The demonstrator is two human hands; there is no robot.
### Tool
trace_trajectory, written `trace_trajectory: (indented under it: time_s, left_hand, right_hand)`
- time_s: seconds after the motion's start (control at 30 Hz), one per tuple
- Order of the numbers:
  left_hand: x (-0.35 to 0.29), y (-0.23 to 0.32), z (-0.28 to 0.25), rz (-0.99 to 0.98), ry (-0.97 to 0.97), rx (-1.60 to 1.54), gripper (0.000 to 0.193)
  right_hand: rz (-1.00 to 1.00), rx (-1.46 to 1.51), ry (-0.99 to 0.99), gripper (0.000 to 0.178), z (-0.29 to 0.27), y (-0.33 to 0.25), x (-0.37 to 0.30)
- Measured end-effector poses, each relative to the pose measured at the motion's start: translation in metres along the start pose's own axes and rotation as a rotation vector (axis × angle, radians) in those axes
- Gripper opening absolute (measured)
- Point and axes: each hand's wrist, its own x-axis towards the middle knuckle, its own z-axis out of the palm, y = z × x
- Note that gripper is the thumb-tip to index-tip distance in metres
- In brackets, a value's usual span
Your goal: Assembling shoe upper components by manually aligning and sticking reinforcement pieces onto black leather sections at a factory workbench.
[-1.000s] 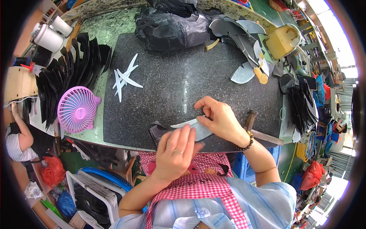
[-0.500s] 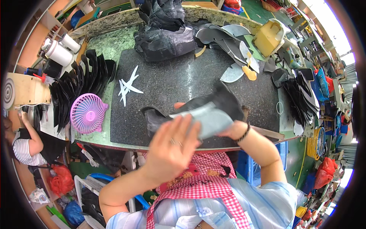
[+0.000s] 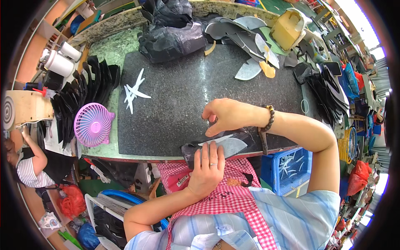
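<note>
A black, curved leather-like piece (image 3: 189, 153) with a pale grey stiffener-like piece (image 3: 234, 146) on it lies at the near edge of the dark work mat. My left hand (image 3: 208, 166) is closed on it, its fingers laid over the top and a ring on one finger. Just above and beyond the pieces hovers my right hand (image 3: 233, 114), fingers curled, with a gap between thumb and forefinger and nothing visible in it. A hammer-like tool (image 3: 263, 141) rests right of the pieces, partly beneath my right forearm.
White strips (image 3: 135, 91) lie on the mat's left. A pink fan (image 3: 94, 125) stands by stacked black pieces (image 3: 89, 77). At the back are a black pile (image 3: 173, 41), grey cut pieces (image 3: 249, 71) and a yellow container (image 3: 287, 30). A blue basket (image 3: 271, 177) sits below the table's edge.
The black piece and grey piece came down from above the mat to its near edge. My right hand let go of them and moved up and left. My left hand moved slightly right.
</note>
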Motion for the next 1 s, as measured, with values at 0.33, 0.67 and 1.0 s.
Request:
trace_trajectory:
  time_s: [0.33, 0.67, 1.0]
  left_hand:
    - [-0.022, 0.014, 0.019, -0.133, 0.012, -0.322, 0.038]
    - [-0.017, 0.0, 0.019, -0.122, 0.062, -0.406, 0.04]
    - [-0.01, -0.043, -0.01, -0.263, 0.042, -0.576, 0.05]
  right_hand:
    - [-0.421, -0.445, 0.46, 0.025, 0.09, -0.022, -0.057]
    - [-0.217, -0.453, 0.727, 0.022, 0.114, -0.007, -0.063]
    - [-0.101, -0.387, 0.541, 0.045, 0.109, -0.016, -0.054]
